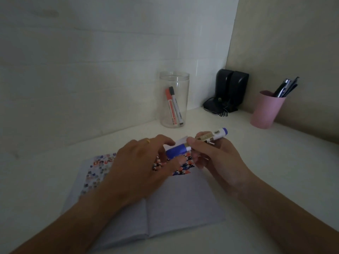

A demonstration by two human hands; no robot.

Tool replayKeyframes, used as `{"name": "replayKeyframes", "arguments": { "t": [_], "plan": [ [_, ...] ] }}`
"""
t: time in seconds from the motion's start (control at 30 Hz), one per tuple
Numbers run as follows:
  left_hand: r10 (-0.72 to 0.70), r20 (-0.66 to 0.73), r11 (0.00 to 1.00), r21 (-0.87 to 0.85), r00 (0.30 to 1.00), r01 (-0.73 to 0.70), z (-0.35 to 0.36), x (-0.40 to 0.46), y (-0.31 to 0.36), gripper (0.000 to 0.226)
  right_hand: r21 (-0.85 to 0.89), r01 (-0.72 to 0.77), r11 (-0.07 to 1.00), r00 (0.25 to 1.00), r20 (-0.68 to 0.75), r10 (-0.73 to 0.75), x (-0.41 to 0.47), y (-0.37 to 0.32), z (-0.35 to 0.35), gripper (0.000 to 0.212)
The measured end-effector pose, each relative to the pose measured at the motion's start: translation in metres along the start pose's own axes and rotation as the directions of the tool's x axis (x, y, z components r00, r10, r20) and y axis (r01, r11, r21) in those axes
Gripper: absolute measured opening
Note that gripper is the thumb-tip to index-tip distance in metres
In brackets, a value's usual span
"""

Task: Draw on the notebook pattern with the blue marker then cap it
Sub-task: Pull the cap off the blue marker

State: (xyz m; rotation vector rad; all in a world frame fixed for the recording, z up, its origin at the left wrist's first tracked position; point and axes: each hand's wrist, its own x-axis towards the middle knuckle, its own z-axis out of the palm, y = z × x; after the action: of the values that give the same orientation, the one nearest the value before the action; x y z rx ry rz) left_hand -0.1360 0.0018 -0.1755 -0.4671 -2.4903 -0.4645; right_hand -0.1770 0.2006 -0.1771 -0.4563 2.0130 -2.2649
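Note:
An open notebook [179,200] lies on the white desk, with a colourful puzzle-like pattern [183,166] across the top of its pages. Above it my right hand [212,156] grips the white barrel of the blue marker [214,136], whose blue end points right. My left hand [143,162], with a ring on one finger, holds the marker's blue cap [177,150] at the barrel's left end. The cap sits against the barrel; I cannot tell whether it is fully pushed on. The marker's tip is hidden.
A clear jar [174,99] holding a red and a black marker stands behind the notebook. Black speakers [229,90] with cables sit in the corner. A pink cup [266,109] of pens stands at the right by the wall.

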Motion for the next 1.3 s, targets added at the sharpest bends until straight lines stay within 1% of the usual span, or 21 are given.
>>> {"name": "replayKeyframes", "arguments": {
  "t": [0.1, 0.27, 0.43, 0.53, 0.57, 0.6, 0.63, 0.7, 0.73, 0.8, 0.83, 0.9, 0.97, 1.0, 1.03, 1.07, 1.1, 1.13, 1.2, 1.27, 1.3],
  "plan": [
    [0.101, -0.016, 0.994, 0.046, 0.995, -0.100, 0.002, -0.002, 0.002, 0.034, 0.049, -0.025, 0.998, 0.999, 0.024, 0.024, -0.007, 0.000, 0.008, 0.011],
    [0.129, 0.064, 0.991, 0.027, 0.990, -0.131, 0.002, -0.002, 0.004, 0.034, 0.092, -0.023, 0.995, 1.000, 0.017, 0.021, -0.012, -0.002, 0.011, 0.030],
    [0.117, 0.199, 0.975, -0.210, 0.973, -0.074, 0.002, 0.001, 0.003, 0.033, 0.186, -0.099, 0.978, 0.994, 0.073, 0.087, -0.013, -0.003, 0.014, 0.023],
    [0.169, 0.192, 0.935, -0.342, 0.967, -0.095, -0.007, 0.001, 0.007, 0.034, 0.206, -0.117, 0.972, 0.989, 0.110, 0.096, -0.014, -0.004, 0.015, 0.023],
    [0.181, 0.163, 0.924, -0.367, 0.970, -0.111, -0.009, 0.000, 0.007, 0.035, 0.211, -0.108, 0.971, 0.990, 0.112, 0.086, -0.014, -0.004, 0.015, 0.023],
    [0.213, 0.131, 0.932, -0.326, 0.968, -0.161, -0.011, 0.000, 0.007, 0.038, 0.228, -0.105, 0.968, 0.991, 0.109, 0.081, -0.014, -0.004, 0.016, 0.023],
    [0.225, 0.151, 0.951, -0.248, 0.963, -0.183, -0.011, 0.001, 0.008, 0.040, 0.246, -0.106, 0.963, 0.992, 0.097, 0.084, -0.014, -0.004, 0.017, 0.025],
    [0.149, 0.202, 0.987, -0.090, 0.968, -0.133, -0.007, 0.003, 0.007, 0.039, 0.245, -0.098, 0.965, 0.995, 0.043, 0.090, -0.014, -0.003, 0.019, 0.037],
    [0.140, 0.174, 0.989, 0.022, 0.975, -0.146, -0.005, 0.004, 0.005, 0.036, 0.230, -0.092, 0.969, 0.996, 0.004, 0.094, -0.013, -0.001, 0.019, 0.042],
    [0.139, 0.184, 0.970, 0.174, 0.973, -0.172, -0.004, 0.006, 0.007, 0.033, 0.201, -0.103, 0.974, 0.991, -0.062, 0.117, -0.011, 0.003, 0.020, 0.039],
    [0.154, 0.172, 0.962, 0.198, 0.973, -0.187, -0.003, 0.007, 0.006, 0.033, 0.191, -0.120, 0.974, 0.987, -0.083, 0.138, -0.011, 0.004, 0.021, 0.033],
    [0.174, 0.164, 0.954, 0.218, 0.971, -0.208, 0.001, 0.010, 0.003, 0.032, 0.204, -0.146, 0.968, 0.980, -0.107, 0.171, -0.010, 0.005, 0.022, 0.028],
    [0.136, 0.215, 0.971, 0.165, 0.967, -0.174, 0.000, 0.011, 0.006, 0.035, 0.224, -0.155, 0.962, 0.979, -0.095, 0.179, -0.009, 0.006, 0.023, 0.029],
    [0.124, 0.231, 0.986, 0.084, 0.965, -0.147, 0.000, 0.010, 0.007, 0.037, 0.231, -0.154, 0.961, 0.981, -0.080, 0.176, -0.009, 0.006, 0.022, 0.029],
    [0.150, 0.253, 0.988, -0.001, 0.956, -0.154, -0.002, 0.008, 0.008, 0.037, 0.242, -0.154, 0.958, 0.983, -0.062, 0.173, -0.009, 0.005, 0.022, 0.029],
    [0.193, 0.290, 0.981, -0.089, 0.937, -0.175, -0.004, 0.007, 0.007, 0.033, 0.249, -0.151, 0.957, 0.985, -0.043, 0.167, -0.009, 0.005, 0.022, 0.028],
    [0.203, 0.294, 0.973, -0.172, 0.934, -0.157, -0.004, 0.007, 0.005, 0.025, 0.250, -0.150, 0.957, 0.987, -0.025, 0.161, -0.009, 0.004, 0.022, 0.028],
    [0.186, 0.284, 0.970, -0.207, 0.941, -0.129, -0.007, 0.008, 0.004, 0.021, 0.250, -0.152, 0.956, 0.987, -0.011, 0.160, -0.010, 0.004, 0.024, 0.028],
    [0.182, 0.268, 0.978, -0.153, 0.946, -0.144, -0.010, 0.009, 0.005, 0.016, 0.266, -0.163, 0.950, 0.985, -0.009, 0.172, -0.010, 0.004, 0.026, 0.024],
    [0.204, 0.250, 0.975, 0.039, 0.947, -0.220, -0.010, 0.011, 0.004, 0.009, 0.277, -0.167, 0.946, 0.982, -0.040, 0.185, -0.009, 0.003, 0.026, 0.025],
    [0.215, 0.218, 0.963, 0.114, 0.952, -0.243, -0.010, 0.011, 0.005, 0.016, 0.283, -0.166, 0.945, 0.980, -0.058, 0.190, -0.007, 0.004, 0.025, 0.027]
  ]
}}
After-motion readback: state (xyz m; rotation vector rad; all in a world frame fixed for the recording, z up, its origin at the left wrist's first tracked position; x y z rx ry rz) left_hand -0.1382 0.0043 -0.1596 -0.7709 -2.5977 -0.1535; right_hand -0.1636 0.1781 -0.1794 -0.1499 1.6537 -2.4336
